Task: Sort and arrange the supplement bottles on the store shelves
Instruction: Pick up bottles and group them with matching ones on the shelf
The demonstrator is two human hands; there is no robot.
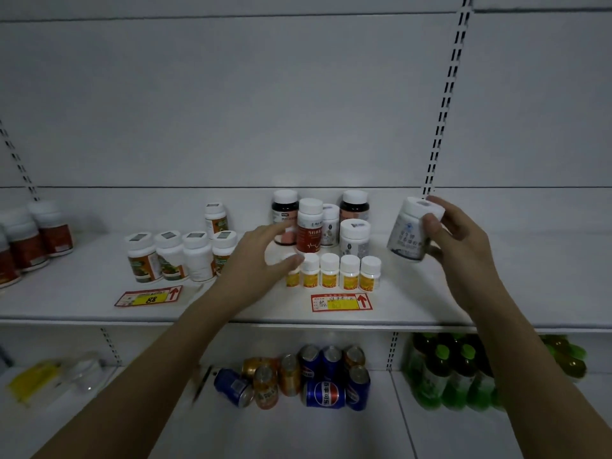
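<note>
The right hand [460,240] grips a white bottle [412,231], tilted above the shelf [513,293] right of the middle. The left hand [261,260], fingers relaxed, reaches the five small yellow bottles [331,271] near the front edge. Next the bottle probably needs an upright place beside its similar one [354,238].

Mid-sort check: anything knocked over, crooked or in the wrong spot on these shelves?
Yes. On the lower shelf, several soda cans lie tipped on their sides in a loose heap. Above, the left price tag sits crooked on the upper shelf. The white bottle is tilted only because the right hand grips it.
</note>
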